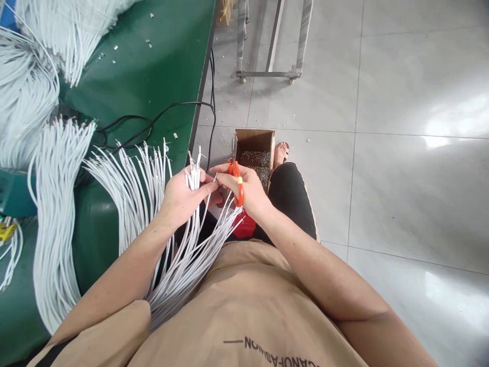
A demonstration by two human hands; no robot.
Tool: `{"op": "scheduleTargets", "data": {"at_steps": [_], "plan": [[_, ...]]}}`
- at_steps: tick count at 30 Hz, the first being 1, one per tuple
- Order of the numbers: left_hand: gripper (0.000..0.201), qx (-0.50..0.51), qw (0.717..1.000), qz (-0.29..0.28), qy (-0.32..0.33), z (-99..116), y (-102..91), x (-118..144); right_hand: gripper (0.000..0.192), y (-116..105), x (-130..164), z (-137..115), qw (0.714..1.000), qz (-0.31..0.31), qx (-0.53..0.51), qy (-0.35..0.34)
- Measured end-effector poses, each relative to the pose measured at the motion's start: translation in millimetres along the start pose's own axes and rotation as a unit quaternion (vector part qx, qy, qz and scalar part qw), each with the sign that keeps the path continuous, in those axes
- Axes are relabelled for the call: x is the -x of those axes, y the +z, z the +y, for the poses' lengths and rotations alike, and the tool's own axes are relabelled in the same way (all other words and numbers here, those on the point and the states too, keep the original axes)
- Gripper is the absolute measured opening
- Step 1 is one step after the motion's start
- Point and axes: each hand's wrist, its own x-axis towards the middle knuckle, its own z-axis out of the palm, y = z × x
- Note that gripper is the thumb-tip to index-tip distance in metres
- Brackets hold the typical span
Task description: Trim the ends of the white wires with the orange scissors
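Gripping: our left hand (pixel 183 196) is closed round a white wire bundle (pixel 191 244), tips fanned up, tails trailing to 7 o'clock over the lap.
Cutter: our right hand (pixel 244 191) is wrapped round orange-handled scissors (pixel 237 183), blades at one wire tip, we judge for a trim.
Catch: cardboard box (pixel 255 153) of metal bits sits at 12 o'clock, likely placed under the cut.
Stock: more white wires (pixel 57 214) lie on the green bench (pixel 160 66) at 9 o'clock, within reach.

The right hand (pixel 244 191) hides most of the orange-handled cutter (pixel 239 186), and the contents of the cardboard box (pixel 255 148) are too small to tell.
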Motion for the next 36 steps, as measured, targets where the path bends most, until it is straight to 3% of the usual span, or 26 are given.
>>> {"op": "scheduleTargets", "data": {"at_steps": [4, 11, 17, 21, 26, 30, 33, 36], "plan": [[0.020, 0.039, 0.999, -0.015, -0.010, -2, -1.5, 0, 0.012, -5, -2, -1, 0.999, -0.008, -0.033, 0.009], [0.019, 0.058, 0.998, -0.038, -0.004, -4, -2.4, 0, 0.014, -9, -6, 5, 0.999, 0.023, 0.018, -0.038], [0.018, -0.001, 1.000, -0.006, 0.001, -3, -0.8, 0, 0.015, -1, 7, 10, 0.995, 0.053, 0.065, -0.049], [0.016, -0.011, 1.000, 0.020, 0.007, -3, -1.0, -1, 0.017, 8, 15, 13, 0.994, 0.041, 0.048, -0.088], [0.018, -0.019, 1.000, 0.011, 0.003, -3, -1.8, 0, 0.025, 4, 7, 9, 0.988, 0.130, 0.018, -0.083], [0.027, 0.056, 0.998, -0.036, 0.004, -4, -3.9, 0, 0.023, 0, 1, 8, 0.993, 0.082, 0.061, -0.067], [0.032, 0.141, 0.986, -0.086, -0.022, -9, -5.9, -1, 0.021, 0, 1, 8, 0.983, 0.137, 0.080, -0.096], [0.031, 0.184, 0.979, -0.070, -0.049, -12, -6.8, -2, 0.024, 2, 2, 4, 0.982, 0.145, 0.074, -0.100]]}}
